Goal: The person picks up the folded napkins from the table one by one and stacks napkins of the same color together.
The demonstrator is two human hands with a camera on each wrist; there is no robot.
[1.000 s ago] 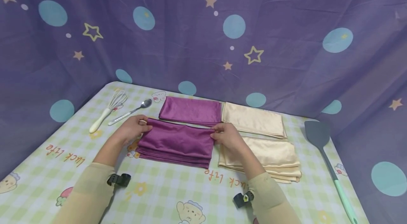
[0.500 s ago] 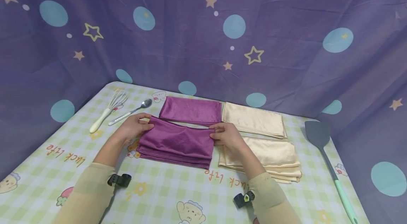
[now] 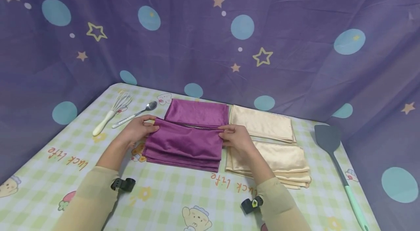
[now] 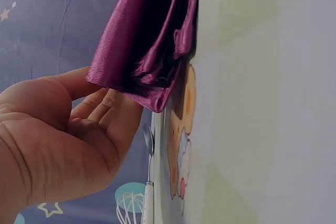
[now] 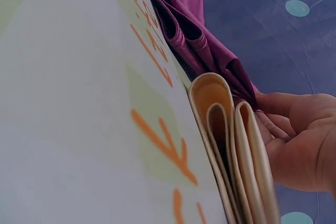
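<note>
A stack of folded purple cloths point(image 3: 183, 147) lies on the table, mid-front. My left hand point(image 3: 147, 126) pinches the far left corner of the top purple cloth, and my right hand point(image 3: 227, 132) pinches its far right corner. The top cloth is raised a little at its far edge. In the left wrist view, my left hand point(image 4: 100, 114) has its thumb over the purple cloth point(image 4: 152, 40) and its fingers under it. In the right wrist view, my right hand point(image 5: 294, 135) holds the purple cloth point(image 5: 199, 40) just past the folded beige stack point(image 5: 231, 140).
Another folded purple cloth point(image 3: 197, 112) lies behind the stack. A beige cloth point(image 3: 262, 123) and a beige stack point(image 3: 282, 160) lie to the right. A whisk point(image 3: 111, 112) and a spoon point(image 3: 134, 115) sit far left, a spatula point(image 3: 338, 161) at the right edge. Purple curtains surround the table point(image 3: 170, 194).
Both hands have drawn the top purple cloth's far edge away from me, toward the rear purple cloth. Its near edge has slid back on the stack.
</note>
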